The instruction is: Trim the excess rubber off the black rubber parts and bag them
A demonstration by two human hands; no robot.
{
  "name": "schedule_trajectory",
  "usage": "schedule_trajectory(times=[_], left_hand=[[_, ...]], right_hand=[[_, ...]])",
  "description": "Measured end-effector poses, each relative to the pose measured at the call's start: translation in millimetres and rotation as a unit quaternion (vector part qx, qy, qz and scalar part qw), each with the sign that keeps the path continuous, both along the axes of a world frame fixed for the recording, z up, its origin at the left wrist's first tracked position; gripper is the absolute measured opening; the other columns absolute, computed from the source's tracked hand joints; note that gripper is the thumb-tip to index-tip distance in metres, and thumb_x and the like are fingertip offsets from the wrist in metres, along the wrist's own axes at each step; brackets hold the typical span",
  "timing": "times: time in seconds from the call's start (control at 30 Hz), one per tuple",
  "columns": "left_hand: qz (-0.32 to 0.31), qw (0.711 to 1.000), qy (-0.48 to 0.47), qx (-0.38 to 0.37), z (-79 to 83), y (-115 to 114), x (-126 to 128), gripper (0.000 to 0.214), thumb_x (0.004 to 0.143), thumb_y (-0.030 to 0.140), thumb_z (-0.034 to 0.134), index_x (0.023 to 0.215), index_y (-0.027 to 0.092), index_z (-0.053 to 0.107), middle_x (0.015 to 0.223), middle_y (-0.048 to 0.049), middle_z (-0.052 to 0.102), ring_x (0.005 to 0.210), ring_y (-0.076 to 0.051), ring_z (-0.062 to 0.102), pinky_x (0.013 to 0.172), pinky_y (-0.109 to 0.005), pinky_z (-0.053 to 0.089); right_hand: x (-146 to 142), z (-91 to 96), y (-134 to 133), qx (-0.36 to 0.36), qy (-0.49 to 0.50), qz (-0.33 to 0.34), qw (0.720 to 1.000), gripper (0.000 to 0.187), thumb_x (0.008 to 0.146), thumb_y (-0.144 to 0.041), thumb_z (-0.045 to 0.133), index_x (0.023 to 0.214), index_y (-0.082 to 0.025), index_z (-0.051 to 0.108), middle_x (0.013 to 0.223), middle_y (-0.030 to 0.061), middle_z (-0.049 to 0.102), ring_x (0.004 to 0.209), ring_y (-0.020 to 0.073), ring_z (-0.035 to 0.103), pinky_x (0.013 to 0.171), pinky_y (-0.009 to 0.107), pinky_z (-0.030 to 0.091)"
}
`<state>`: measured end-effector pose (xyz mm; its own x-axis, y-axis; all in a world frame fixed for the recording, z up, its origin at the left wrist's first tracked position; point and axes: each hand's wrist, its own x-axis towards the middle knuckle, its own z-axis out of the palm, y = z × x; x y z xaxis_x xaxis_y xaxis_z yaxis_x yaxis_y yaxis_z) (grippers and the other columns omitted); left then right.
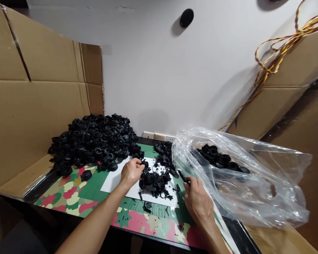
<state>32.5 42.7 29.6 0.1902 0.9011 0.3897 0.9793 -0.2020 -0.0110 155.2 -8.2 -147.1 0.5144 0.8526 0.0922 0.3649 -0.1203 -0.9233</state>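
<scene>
My left hand (pixel 132 171) is over the white sheet (pixel 110 183), its thumb and fingers pinched on a ribbed black rubber part (pixel 145 164). Against the sheet lies a small heap of black parts and trimmed scraps (pixel 155 183), just right of that hand. My right hand (pixel 200 199) is closed around a slim black tool (pixel 184 177) that points up and left. Its tip is too small to make out, so I cannot tell its kind. A large pile of black rubber parts (pixel 95 139) stands beyond my left hand.
A clear plastic bag (pixel 257 197) with black rubber parts (pixel 219 158) lies at the right. More black scraps (pixel 164 153) sit near the wall. Cardboard (pixel 42 106) stands at the left, and twisted yellow-brown wires (pixel 270 65) hang at the right. A patterned cover (pixel 76 197) lies under the sheet.
</scene>
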Motion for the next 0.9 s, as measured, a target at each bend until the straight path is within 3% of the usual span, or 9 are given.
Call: schedule_trajectory(times=[0.1, 0.2, 0.3, 0.37, 0.43, 0.53, 0.7, 0.83, 0.9], left_hand=[[0.008, 0.998, 0.063, 0.005, -5.2, 11.7, 23.3, 0.045, 0.077, 0.038, 0.062, 0.110, 0.008, 0.060, 0.101, -0.0174, 0.062, 0.099, -0.038, 0.054, 0.081, -0.043, 0.036], [0.026, 0.998, 0.062, -0.004, -8.4, 25.0, 33.6, 0.043, 0.072, 0.025, 0.065, 0.108, 0.003, 0.059, 0.102, -0.0241, 0.059, 0.102, -0.042, 0.052, 0.082, -0.044, 0.035], [0.025, 0.999, -0.025, -0.009, -6.3, 31.4, 28.9, 0.031, 0.071, 0.018, 0.062, 0.101, 0.009, 0.060, 0.101, -0.0171, 0.061, 0.099, -0.032, 0.055, 0.081, -0.037, 0.037], [-0.011, 0.992, -0.117, -0.037, -3.4, 29.3, 21.9, 0.030, 0.071, 0.017, 0.059, 0.100, 0.010, 0.057, 0.093, -0.0101, 0.061, 0.084, -0.020, 0.056, 0.074, -0.030, 0.039], [-0.045, 0.974, -0.207, -0.083, -0.6, 23.1, 16.0, 0.036, 0.068, 0.019, 0.054, 0.102, 0.008, 0.052, 0.084, -0.0071, 0.059, 0.068, -0.012, 0.052, 0.062, -0.024, 0.039], [-0.083, 0.945, -0.294, -0.119, 2.3, 11.7, 12.5, 0.055, 0.055, 0.033, 0.058, 0.103, 0.007, 0.050, 0.081, -0.0058, 0.057, 0.063, -0.011, 0.048, 0.050, -0.021, 0.034], [-0.122, 0.928, -0.326, -0.130, 5.0, 2.3, 14.9, 0.063, 0.048, 0.037, 0.063, 0.101, 0.006, 0.052, 0.078, -0.0046, 0.057, 0.066, -0.011, 0.048, 0.052, -0.021, 0.034], [-0.162, 0.924, -0.319, -0.135, 3.9, 3.8, 13.0, 0.055, 0.051, 0.031, 0.064, 0.098, 0.005, 0.054, 0.076, -0.0033, 0.057, 0.071, -0.010, 0.049, 0.069, -0.022, 0.039], [-0.185, 0.911, -0.330, -0.164, 2.2, 6.5, 10.5, 0.052, 0.056, 0.031, 0.064, 0.100, 0.006, 0.052, 0.076, -0.0032, 0.057, 0.070, -0.010, 0.048, 0.067, -0.021, 0.038]], right_hand=[[4.1, 6.0, 4.4, 0.035, 0.036, 0.001, 0.999, 0.034, 0.099, -0.023, 0.026, 0.123, -0.014, 0.047, 0.124, 0.0092, 0.046, 0.086, 0.0201, 0.054, 0.068, 0.033, 0.037], [10.0, 8.8, 11.9, 0.096, 0.096, 0.004, 0.991, 0.030, 0.096, -0.024, 0.031, 0.115, -0.013, 0.052, 0.117, 0.0102, 0.049, 0.086, 0.0201, 0.053, 0.068, 0.032, 0.037], [16.9, 12.5, 21.0, 0.171, 0.162, 0.010, 0.972, 0.039, 0.086, -0.039, 0.038, 0.109, -0.012, 0.054, 0.111, 0.0121, 0.053, 0.091, 0.0241, 0.053, 0.074, 0.034, 0.038], [19.5, 18.6, 27.5, 0.210, 0.191, 0.039, 0.958, 0.049, 0.077, -0.050, 0.039, 0.104, -0.012, 0.054, 0.103, 0.0114, 0.057, 0.089, 0.0254, 0.054, 0.076, 0.036, 0.037], [18.9, 28.5, 35.0, 0.238, 0.208, 0.088, 0.945, 0.047, 0.074, -0.053, 0.037, 0.092, -0.014, 0.055, 0.092, 0.0093, 0.060, 0.084, 0.0242, 0.053, 0.075, 0.035, 0.036], [12.8, 48.1, 48.7, 0.272, 0.210, 0.163, 0.925, 0.036, 0.075, -0.046, 0.039, 0.079, -0.014, 0.056, 0.082, 0.0070, 0.060, 0.077, 0.0212, 0.052, 0.070, 0.032, 0.035], [0.6, 71.7, 70.9, 0.318, 0.220, 0.211, 0.898, 0.031, 0.079, -0.039, 0.045, 0.083, -0.014, 0.062, 0.083, 0.0054, 0.061, 0.077, 0.0188, 0.055, 0.070, 0.029, 0.037], [-5.6, 69.0, 81.0, 0.382, 0.234, 0.205, 0.870, 0.031, 0.079, -0.034, 0.048, 0.098, -0.015, 0.063, 0.093, 0.0039, 0.062, 0.084, 0.0166, 0.056, 0.077, 0.028, 0.040], [-8.6, 63.4, 84.6, 0.439, 0.227, 0.181, 0.851, 0.029, 0.079, -0.030, 0.050, 0.100, -0.016, 0.064, 0.091, 0.0040, 0.061, 0.082, 0.0154, 0.056, 0.076, 0.027, 0.041]])
